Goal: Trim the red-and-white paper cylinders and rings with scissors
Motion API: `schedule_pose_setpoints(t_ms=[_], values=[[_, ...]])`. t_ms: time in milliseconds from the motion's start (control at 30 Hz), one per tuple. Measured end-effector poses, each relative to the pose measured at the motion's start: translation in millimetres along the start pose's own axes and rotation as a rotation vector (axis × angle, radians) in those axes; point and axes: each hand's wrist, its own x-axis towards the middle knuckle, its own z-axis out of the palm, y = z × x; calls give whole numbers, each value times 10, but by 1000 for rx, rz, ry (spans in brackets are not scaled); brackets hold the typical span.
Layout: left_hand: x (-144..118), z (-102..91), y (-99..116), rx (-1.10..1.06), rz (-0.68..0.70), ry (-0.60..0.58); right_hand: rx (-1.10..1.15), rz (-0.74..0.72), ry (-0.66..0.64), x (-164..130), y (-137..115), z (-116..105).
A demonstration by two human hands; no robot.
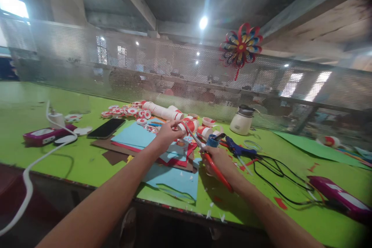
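Observation:
My left hand point(167, 135) is closed, its fingers pinching a red-and-white paper roll point(192, 124) above the stacked paper. In my right hand point(219, 161) is a pair of scissors point(215, 171) with red handles, gripped from above. The blades point up and left, their tips against or very close to the roll; I cannot tell whether they touch it. Under both hands lie light blue paper sheets point(132, 135), red sheets and brown card, strewn with small scraps. Close beyond my right hand is a blue roll point(213, 140), partly hidden by it.
Round red-and-white paper pieces point(132, 111) and a long white paper tube point(159, 110) lie behind. Left are a black phone point(107, 128) and purple power strip point(48, 135). Right are a blue glue gun point(240, 148), cords, a white jug point(241, 121) and another purple strip point(340, 193). Perforated mesh stands beyond.

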Motion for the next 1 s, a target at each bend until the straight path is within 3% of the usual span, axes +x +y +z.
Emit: schedule_pose_setpoints(t_ms=[133,267,567,833,1000], values=[[3,-33,25,-29,-53,3,-6,3,15,12,21,17],[51,-149,60,-178,-79,81,-25,36,70,62,113,59],[143,-287,6,-428,-188,86,-33,147,150,121,218,105],[103,-253,9,-508,-174,-106,-20,138,166,93,134,91],[66,-234,14,-497,-88,-244,-16,130,172,99,122,95]])
